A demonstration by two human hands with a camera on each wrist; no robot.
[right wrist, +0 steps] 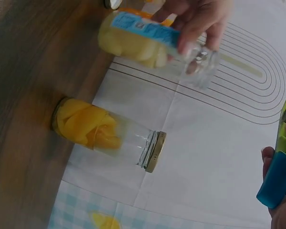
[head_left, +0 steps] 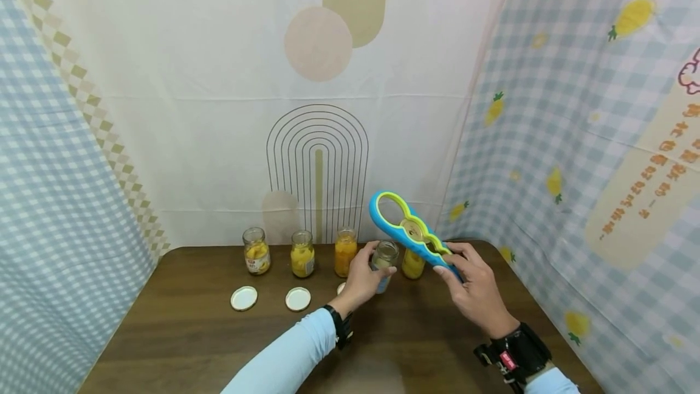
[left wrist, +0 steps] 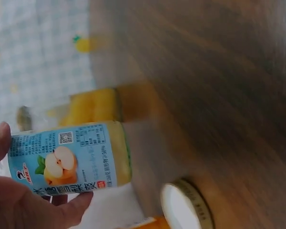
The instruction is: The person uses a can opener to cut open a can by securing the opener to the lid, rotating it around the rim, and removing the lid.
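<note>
A pale cloth [head_left: 219, 157] hangs beyond both hands, and the dark table [head_left: 180, 333] spreads below them, its near part giving the forearms room.

The largest thing held is the blue and green jar opener [head_left: 398, 231]. The right hand [head_left: 476, 293] has its lower end, fingers bent over it and thumb underneath with no slack to be seen, so the ringed end points up and away to the left; gripping it at the tail probably keeps the rings clear of the fingers. The left hand [head_left: 361, 281] is wrapped about the blue-labelled jar [left wrist: 86, 157], thumb on one side and fingers on the other, spread only as wide as the glass. That hold seems meant for steadiness and leaves the lidless mouth uncovered (whether the base touches the wood is hard to tell).

Just right of the left hand's grip stands a capped jar [right wrist: 88, 124] of yellow fruit. Just left of it is an orange jar [head_left: 345, 254], then a yellow jar [head_left: 302, 255] and, farthest from the grip, another yellow jar [head_left: 256, 253]. All three are uncapped, in a row that looks chosen to keep each one reachable.

Smallest are the lids: a far lid [head_left: 243, 298] and a middle lid [head_left: 298, 299] lie in front of the two yellow jars, seemingly paired with them, and a near lid [left wrist: 181, 207] lies close by the left hand. A gold disc [head_left: 412, 230], apparently a lid too, sits within the opener, ahead of the right hand.
</note>
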